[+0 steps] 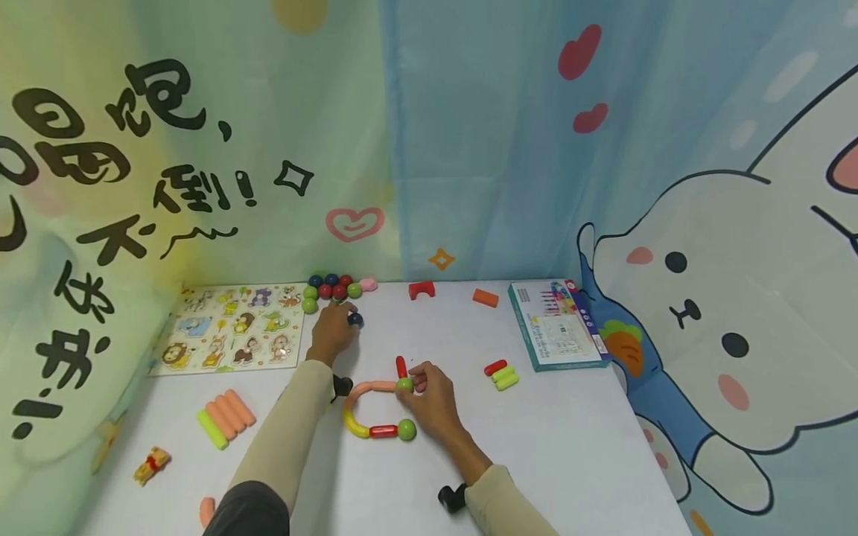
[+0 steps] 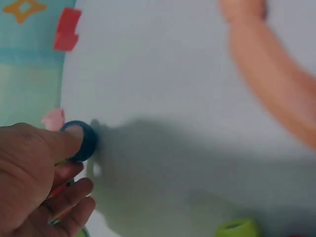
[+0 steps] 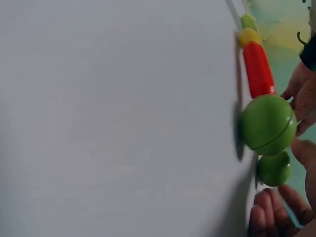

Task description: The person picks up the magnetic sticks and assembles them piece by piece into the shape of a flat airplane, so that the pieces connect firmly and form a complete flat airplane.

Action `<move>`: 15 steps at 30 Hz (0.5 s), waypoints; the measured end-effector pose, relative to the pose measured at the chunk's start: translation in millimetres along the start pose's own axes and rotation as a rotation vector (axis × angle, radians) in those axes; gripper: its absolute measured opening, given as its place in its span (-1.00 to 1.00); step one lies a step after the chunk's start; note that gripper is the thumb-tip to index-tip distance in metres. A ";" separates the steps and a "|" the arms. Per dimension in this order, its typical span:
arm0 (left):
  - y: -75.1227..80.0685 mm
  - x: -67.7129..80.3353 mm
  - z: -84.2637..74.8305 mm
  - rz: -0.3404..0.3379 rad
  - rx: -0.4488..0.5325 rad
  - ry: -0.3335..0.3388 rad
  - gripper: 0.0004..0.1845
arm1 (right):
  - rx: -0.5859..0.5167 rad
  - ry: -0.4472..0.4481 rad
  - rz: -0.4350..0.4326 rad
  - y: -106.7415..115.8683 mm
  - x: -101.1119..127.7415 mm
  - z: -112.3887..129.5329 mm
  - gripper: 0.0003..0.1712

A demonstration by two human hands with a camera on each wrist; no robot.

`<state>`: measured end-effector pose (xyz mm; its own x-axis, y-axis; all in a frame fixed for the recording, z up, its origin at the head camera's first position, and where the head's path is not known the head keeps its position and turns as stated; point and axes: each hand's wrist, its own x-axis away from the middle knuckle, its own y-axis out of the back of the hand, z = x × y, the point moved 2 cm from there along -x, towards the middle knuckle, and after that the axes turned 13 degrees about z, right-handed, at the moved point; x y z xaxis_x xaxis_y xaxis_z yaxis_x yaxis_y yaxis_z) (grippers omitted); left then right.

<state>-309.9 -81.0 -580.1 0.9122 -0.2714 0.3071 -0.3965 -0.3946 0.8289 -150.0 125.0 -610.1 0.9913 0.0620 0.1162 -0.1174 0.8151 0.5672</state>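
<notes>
My left hand (image 1: 333, 333) pinches a dark blue ball (image 2: 87, 141) between thumb and fingers, just in front of the ball cluster. On the table lies a curved chain of rods: a salmon curve (image 1: 360, 394), a yellow curve (image 1: 354, 423) and a red rod (image 1: 383, 431) ending in a green ball (image 1: 407, 429). At the chain's upper end my right hand (image 1: 434, 402) holds another green ball (image 3: 274, 169) between thumb and fingers. A second red rod (image 1: 401, 365) points away from that ball. The nearer green ball looks large in the right wrist view.
Several coloured balls (image 1: 325, 291) are grouped beside an animal picture board (image 1: 231, 327). A red block (image 1: 421, 289), an orange block (image 1: 485, 298) and a box (image 1: 558, 325) stand at the back. Short rods (image 1: 501, 374) lie right, salmon rods (image 1: 231, 413) and a bear figure (image 1: 152, 465) left.
</notes>
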 end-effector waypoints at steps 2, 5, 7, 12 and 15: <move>-5.5 2.2 -5.4 0.010 0.000 -0.008 -0.59 | 0.006 -0.039 -0.017 0.6 -5.3 2.9 -0.60; -14.0 6.5 -17.7 0.039 0.014 -0.045 -0.66 | 0.037 -0.136 -0.016 0.1 -16.6 8.9 -0.56; -20.2 8.7 -27.0 0.066 0.031 -0.075 -0.70 | 0.087 -0.203 0.007 -0.8 -24.9 12.9 -0.55; -34.4 12.4 -45.2 0.127 0.074 -0.100 -0.75 | 0.163 -0.270 0.055 -0.8 -40.7 21.8 -0.68; -38.6 13.2 -50.4 0.127 0.108 -0.082 -0.75 | 0.158 -0.247 0.041 0.6 -45.5 24.1 -0.77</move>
<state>-277.3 -25.0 -584.4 0.8442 -0.3939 0.3634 -0.5209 -0.4434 0.7294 -196.6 108.8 -595.4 0.9432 -0.0646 0.3260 -0.1845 0.7140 0.6754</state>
